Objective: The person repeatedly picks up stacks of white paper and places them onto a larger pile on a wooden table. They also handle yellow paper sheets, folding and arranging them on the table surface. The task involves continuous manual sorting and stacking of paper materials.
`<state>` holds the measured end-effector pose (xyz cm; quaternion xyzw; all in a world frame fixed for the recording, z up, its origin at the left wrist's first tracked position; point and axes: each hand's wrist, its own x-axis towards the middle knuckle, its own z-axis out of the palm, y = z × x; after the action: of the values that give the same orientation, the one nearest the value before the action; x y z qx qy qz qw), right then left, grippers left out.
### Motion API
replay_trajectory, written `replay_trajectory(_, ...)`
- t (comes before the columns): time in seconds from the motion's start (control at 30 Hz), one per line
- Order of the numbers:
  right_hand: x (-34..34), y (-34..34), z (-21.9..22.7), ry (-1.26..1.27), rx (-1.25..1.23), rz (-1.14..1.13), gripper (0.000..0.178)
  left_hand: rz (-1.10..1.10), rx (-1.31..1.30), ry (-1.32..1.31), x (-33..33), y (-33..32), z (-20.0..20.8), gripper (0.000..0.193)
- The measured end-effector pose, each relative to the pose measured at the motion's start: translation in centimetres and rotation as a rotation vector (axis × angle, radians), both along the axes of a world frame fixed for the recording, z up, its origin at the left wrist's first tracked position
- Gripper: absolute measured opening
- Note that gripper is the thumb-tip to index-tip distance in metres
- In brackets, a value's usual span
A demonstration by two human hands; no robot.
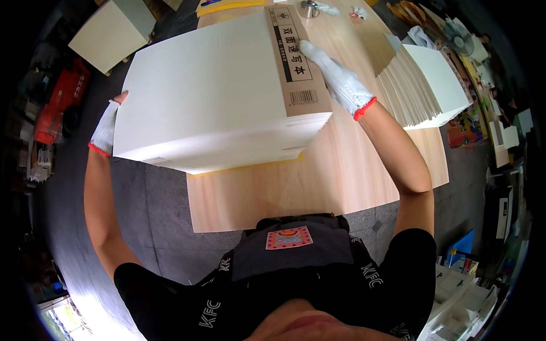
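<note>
A thick stack of large white paper sheets lies in front of me on the wooden table, its left part jutting past the table's edge. Along its right side the top bears a brown printed cover strip. My left hand, in a white knit glove with a red cuff, grips the stack's left edge; bare skin shows at the thumb, and the other fingers are hidden. My right hand, gloved alike, lies along the right edge with its fingertips on the brown strip. A yellow edge shows under the stack.
A second stack of white sheets stands on the table's right side. At the far edge are a small metal pot and a yellow item. A pale block of stacked paper and red equipment stand at left.
</note>
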<state>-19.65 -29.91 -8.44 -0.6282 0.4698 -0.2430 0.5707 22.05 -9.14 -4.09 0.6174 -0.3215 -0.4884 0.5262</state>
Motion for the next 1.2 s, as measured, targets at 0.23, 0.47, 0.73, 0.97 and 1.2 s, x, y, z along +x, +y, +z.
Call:
replay_trajectory(0.23,-0.3,2.9,3.5,0.329,-0.503,-0.055,0.086,-0.071,-0.125,-0.018,1.9,0.4,-1.7,0.036)
replay_trajectory(0.47,-2.1,-0.3,0.4,-0.472,-0.206,-0.063,0.063,0.017,-0.091,0.122,-0.5,0.3,-0.4,0.033)
replay_trajectory(0.73,0.7,4.3,0.8,-0.563,0.304,0.035,0.051,-0.065,-0.047,-0.358,1.0,0.4,-2.1,0.035)
replay_trajectory(0.97,0.2,3.2,-0.1,-0.619,0.342,0.043,0.061,0.065,0.073,-0.85,1.4,1.2,-0.7,0.064)
replay_trajectory(1.2,2.3,2.3,-1.4,-0.837,0.511,0.037,0.06,0.074,-0.073,0.56,0.5,0.4,-4.0,0.077)
